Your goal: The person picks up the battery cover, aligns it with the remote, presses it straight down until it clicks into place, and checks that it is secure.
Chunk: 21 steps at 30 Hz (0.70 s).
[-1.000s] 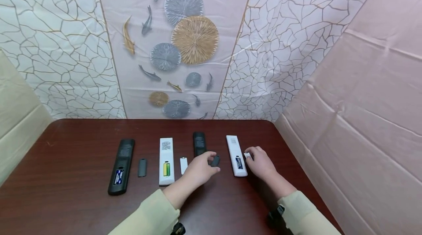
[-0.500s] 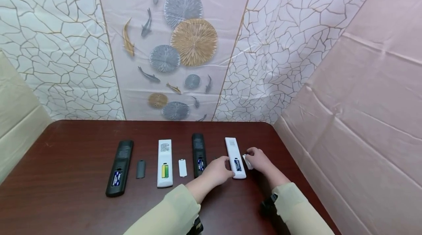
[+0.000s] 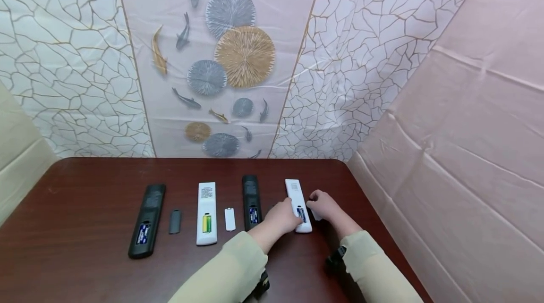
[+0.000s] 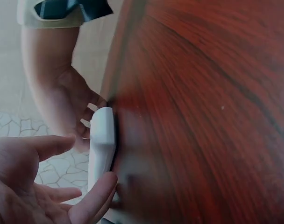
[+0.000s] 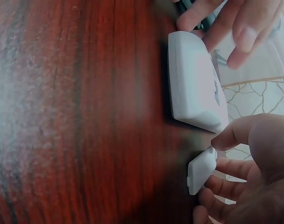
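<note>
A white remote control (image 3: 293, 190) lies back up at the right of the table, dark blue batteries (image 3: 301, 214) showing in its compartment. Over its left edge reaches my left hand (image 3: 280, 218), thumb by the batteries. In the left wrist view that hand (image 4: 34, 186) has its fingers spread and extended beside the remote (image 4: 102, 130). My right hand (image 3: 325, 206) is just right of the same remote. It pinches a small white battery cover (image 5: 202, 170) between thumb and fingers, tilted close over the tabletop in the right wrist view.
To the left lie a black remote (image 3: 250, 194), a white remote (image 3: 207, 213) with yellow-green batteries, and another black remote (image 3: 146, 222). A white cover (image 3: 230, 219) and a grey cover (image 3: 174, 222) lie between them. Patterned cloth (image 3: 361, 57) hangs behind the table.
My left hand has moved right, from beside the right-hand black remote to the rightmost white remote. My right hand has stayed at the white cover, its fingers closing on it. The view has shifted slightly.
</note>
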Motion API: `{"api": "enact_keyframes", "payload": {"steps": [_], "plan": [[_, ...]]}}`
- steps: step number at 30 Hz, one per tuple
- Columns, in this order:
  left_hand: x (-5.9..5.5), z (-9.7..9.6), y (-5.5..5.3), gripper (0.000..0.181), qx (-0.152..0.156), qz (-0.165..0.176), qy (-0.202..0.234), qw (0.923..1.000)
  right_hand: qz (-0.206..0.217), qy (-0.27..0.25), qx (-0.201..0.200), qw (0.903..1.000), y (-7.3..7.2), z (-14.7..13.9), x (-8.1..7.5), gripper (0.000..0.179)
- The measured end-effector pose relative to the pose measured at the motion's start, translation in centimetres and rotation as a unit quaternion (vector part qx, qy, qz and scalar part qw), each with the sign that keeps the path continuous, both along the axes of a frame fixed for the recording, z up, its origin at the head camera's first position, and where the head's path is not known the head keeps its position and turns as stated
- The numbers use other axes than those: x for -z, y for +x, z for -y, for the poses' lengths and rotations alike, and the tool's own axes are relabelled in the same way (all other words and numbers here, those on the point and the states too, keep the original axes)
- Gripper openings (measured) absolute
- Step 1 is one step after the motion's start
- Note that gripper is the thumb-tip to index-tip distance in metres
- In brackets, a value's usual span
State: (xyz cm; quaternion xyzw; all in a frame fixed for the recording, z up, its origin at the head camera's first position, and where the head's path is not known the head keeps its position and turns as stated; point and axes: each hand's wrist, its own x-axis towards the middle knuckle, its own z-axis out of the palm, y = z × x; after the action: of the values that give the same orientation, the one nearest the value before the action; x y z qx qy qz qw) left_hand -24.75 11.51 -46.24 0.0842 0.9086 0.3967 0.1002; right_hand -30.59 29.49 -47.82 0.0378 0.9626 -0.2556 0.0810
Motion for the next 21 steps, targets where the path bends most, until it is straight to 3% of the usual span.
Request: {"api": "enact_keyframes", "payload": {"steps": [4,14,21], "plan": [[0.3,-0.8,-0.4,0.056,-0.009,-0.009,-0.053,0.9985,0.006,0.004,0.006,1.0000,-0.1,0.1,0.1,0.026],[0.0,-2.5,-1.2,0.066,-0.023,0.018,-0.090,0.9955,0.024,0.003,-0.001,0.9997,-0.3,0.1,-0.6,0.024],[0.1,-3.8,-1.5,0.080,-0.033,0.005,-0.119,0.9923,0.021,0.000,-0.010,0.9997,-0.1,-0.2,-0.9,0.024]]}}
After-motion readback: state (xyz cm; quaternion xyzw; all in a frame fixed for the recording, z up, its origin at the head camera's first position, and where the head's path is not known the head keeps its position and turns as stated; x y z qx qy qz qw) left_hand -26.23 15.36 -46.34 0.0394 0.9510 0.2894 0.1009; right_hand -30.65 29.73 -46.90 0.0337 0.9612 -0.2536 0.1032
